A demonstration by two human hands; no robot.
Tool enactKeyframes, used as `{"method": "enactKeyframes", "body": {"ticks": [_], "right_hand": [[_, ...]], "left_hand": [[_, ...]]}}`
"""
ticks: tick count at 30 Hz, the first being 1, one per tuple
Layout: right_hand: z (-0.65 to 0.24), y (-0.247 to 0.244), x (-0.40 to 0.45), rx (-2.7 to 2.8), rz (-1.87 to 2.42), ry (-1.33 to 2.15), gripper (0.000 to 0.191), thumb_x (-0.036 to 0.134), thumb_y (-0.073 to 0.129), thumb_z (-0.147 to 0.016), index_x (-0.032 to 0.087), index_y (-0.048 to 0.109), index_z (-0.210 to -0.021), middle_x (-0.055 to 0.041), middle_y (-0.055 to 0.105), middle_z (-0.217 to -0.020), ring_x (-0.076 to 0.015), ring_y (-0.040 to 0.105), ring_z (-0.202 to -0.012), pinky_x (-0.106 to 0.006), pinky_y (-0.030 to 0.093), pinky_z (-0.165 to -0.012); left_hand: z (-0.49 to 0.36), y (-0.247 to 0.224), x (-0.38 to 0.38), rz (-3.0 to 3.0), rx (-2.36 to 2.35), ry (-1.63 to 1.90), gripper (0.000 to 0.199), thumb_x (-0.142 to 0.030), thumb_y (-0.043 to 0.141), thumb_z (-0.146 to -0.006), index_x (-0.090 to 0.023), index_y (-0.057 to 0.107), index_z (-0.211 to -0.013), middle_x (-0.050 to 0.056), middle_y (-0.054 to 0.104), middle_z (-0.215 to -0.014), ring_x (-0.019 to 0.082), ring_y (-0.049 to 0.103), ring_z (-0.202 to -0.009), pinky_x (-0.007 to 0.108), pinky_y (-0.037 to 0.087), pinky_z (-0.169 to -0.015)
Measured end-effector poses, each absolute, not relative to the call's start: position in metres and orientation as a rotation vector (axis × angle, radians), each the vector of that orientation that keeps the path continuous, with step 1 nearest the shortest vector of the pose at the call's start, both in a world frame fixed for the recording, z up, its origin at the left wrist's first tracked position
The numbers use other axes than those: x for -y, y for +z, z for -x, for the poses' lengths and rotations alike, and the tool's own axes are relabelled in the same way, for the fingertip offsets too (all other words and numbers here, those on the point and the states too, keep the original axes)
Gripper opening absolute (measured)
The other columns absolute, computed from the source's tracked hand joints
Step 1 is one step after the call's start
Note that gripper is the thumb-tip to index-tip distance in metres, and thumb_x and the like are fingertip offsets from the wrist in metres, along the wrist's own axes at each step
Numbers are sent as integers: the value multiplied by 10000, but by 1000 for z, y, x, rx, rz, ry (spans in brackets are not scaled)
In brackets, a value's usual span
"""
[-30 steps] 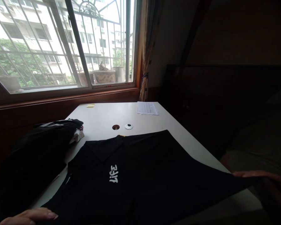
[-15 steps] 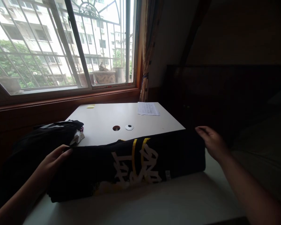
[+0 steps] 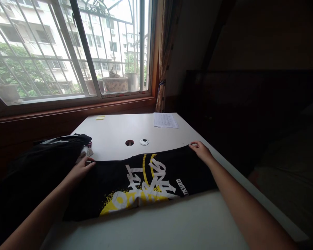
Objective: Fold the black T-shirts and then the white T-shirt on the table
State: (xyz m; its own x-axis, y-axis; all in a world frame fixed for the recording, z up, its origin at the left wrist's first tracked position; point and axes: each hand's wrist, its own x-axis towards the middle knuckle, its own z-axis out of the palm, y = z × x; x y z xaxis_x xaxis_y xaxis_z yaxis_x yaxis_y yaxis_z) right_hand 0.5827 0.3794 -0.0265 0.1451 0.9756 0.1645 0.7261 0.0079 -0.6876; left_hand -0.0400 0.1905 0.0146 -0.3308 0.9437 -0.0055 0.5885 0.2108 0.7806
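Note:
A black T-shirt [image 3: 195, 173] with white lettering and a yellow print lies folded into a wide band across the white table [image 3: 151, 229]. At its far left corner, my left hand [image 3: 80, 169] pinches the upper edge between thumb and fingers. The opposite far corner is held the same way by my right hand [image 3: 202, 151]. Its far edge runs between my two hands, and its near left part is partly in shadow behind my left forearm.
A heap of dark clothes [image 3: 41, 170] sits at the table's left side. Printed sheets [image 3: 165, 120] and a yellow sticky note [image 3: 100, 117] lie at the far end. A round cable hole [image 3: 129, 142] and a white round cap [image 3: 144, 141] are mid-table. Beyond is a barred window [image 3: 114, 52].
My hands have come closer together, the right moving left and the left moving right. The T-shirt has come down flatter on the table, and its print shows more fully.

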Motion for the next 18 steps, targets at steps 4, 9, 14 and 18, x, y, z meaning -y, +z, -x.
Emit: {"method": "enactKeyframes", "body": {"ticks": [4,9,14,18], "right_hand": [[-584,-30,-379,1705,1812,451,541,520,675,-841,228,629,-1294,-105,685,-1101,-235,670,-916,-324,502,-783],[-582,-28,-377,1733,1855,375,432,414,642,-876,234,648,-1269,-101,684,-1091,-226,668,-898,-312,500,-776],[-583,-24,-372,1836,1900,292,394,328,587,-914,215,623,-1289,-113,681,-1097,-249,657,-965,-343,510,-836],[-568,-11,-364,1992,1941,-24,348,237,578,-893,205,669,-1228,-137,651,-1145,-296,616,-1041,-417,498,-914]], "left_hand": [[36,23,-200,-1527,-1928,889,769,-706,742,-613,-200,664,-1186,92,760,-1019,266,710,-796,354,563,-706],[30,24,-210,-1699,-1821,704,557,-698,705,-670,-202,758,-917,101,764,-971,311,706,-903,374,554,-794],[33,12,-206,-1741,-1856,760,534,-719,659,-707,-208,747,-839,99,763,-913,322,700,-899,386,552,-782],[37,6,-198,-1709,-1884,819,544,-718,659,-721,-206,745,-881,91,759,-933,312,700,-892,373,551,-775]]}}
